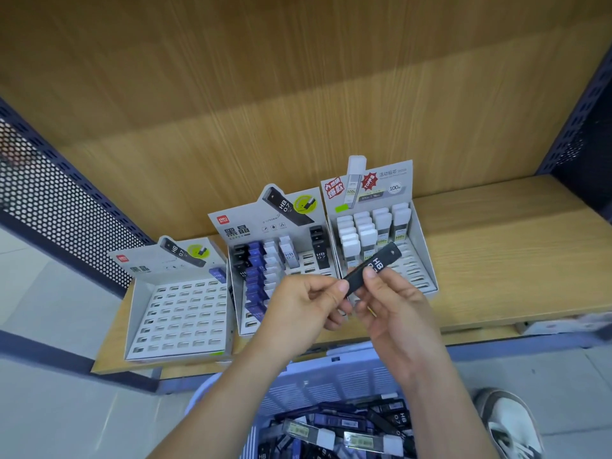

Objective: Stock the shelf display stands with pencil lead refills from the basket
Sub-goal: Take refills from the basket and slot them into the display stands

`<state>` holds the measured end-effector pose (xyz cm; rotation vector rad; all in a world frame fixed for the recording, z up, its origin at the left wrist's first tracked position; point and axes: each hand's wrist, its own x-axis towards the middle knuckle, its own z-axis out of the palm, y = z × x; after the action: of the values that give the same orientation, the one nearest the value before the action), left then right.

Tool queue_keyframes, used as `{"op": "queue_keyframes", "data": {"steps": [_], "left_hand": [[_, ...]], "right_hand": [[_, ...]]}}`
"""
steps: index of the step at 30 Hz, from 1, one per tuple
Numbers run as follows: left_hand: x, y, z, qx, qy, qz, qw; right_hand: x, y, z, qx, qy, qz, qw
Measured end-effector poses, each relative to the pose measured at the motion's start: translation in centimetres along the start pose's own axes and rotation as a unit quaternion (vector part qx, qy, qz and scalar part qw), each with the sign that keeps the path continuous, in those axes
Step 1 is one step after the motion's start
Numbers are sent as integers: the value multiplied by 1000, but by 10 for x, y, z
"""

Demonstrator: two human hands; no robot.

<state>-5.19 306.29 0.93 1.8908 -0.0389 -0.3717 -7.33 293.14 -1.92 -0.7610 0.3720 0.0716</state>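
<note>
Head view, refill: I see one black refill case [381, 262], printed HB, held tilted in the air in front of the right stand [394, 175], its upper end pointing up and to the right.
Left hand: the left hand [306, 306] pinches the case's lower end between thumb and forefinger; the other fingers curl underneath.
Right hand: the right hand [394, 306] grips the case near its middle, with the thumb pressed on the printed face and the fingers behind it.
Left stand: the left stand [185, 306] sits on the wooden shelf [496, 260] showing rows of open slots, with blue cases at its back right corner.
Middle stand: the middle stand [245, 210] carries columns of black, blue and white cases.
Right stand: white-capped cases fill its back rows.
Basket: the basket [331, 379] stands below the shelf edge and holds a loose heap of refills [347, 432] — black, blue and clear.
Floor: a shoe [510, 422] is just right of the basket.
</note>
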Motion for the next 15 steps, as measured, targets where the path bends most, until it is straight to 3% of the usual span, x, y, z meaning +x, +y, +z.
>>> {"op": "queue_keyframes", "data": {"steps": [2, 4, 7, 11, 15], "left_hand": [[-3, 0, -1, 16, -6, -13, 1000], [-2, 0, -5, 42, 44, 4, 998], [2, 11, -13, -6, 93, 28, 995], [13, 28, -22, -65, 49, 33, 996], [14, 27, -30, -48, 45, 26, 998]], "right_hand": [[-1, 1, 2, -49, 1, -8, 999], [-2, 1, 4, -45, 2, 2, 999], [-2, -1, 6, -57, -3, 17, 998], [-1, 0, 6, -147, -24, -5, 989], [0, 2, 6, -208, -41, -15, 977]]}}
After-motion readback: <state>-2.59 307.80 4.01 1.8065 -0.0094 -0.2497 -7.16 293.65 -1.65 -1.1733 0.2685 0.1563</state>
